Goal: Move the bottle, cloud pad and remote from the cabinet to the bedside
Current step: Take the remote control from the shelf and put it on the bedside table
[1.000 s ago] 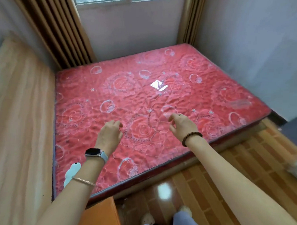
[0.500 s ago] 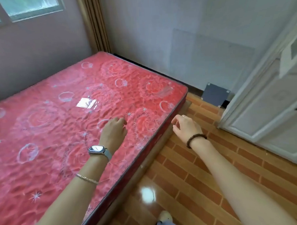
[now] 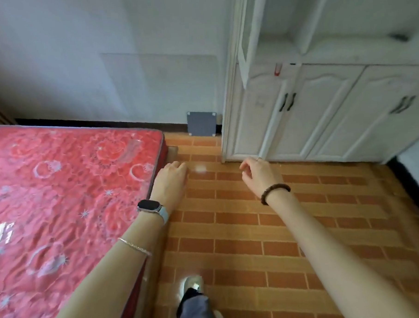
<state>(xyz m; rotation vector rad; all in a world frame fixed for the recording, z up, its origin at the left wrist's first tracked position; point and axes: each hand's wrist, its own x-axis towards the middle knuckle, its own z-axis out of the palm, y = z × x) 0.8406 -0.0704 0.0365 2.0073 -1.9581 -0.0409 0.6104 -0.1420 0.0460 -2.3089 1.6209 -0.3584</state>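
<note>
The white cabinet (image 3: 321,110) stands against the wall at the upper right, its lower doors closed. A small dark object (image 3: 399,37), perhaps the remote, lies on its counter at the far right. A small red and white item (image 3: 277,69) sits at the counter's front edge; I cannot tell what it is. No bottle or cloud pad is recognisable. My left hand (image 3: 171,179) hovers over the bed's corner with fingers loosely curled, holding nothing. My right hand (image 3: 259,173) is over the floor in front of the cabinet, fingers apart and empty.
The bed with its red flowered mattress (image 3: 61,189) fills the left side. Brick-patterned floor (image 3: 254,229) lies between bed and cabinet. A grey panel (image 3: 201,123) leans on the wall beside the cabinet. An upper cabinet door (image 3: 244,37) hangs open. My foot (image 3: 192,283) is below.
The view has swung right, from the mattress to the floor and the white cabinet. Both hands stay stretched out ahead and empty.
</note>
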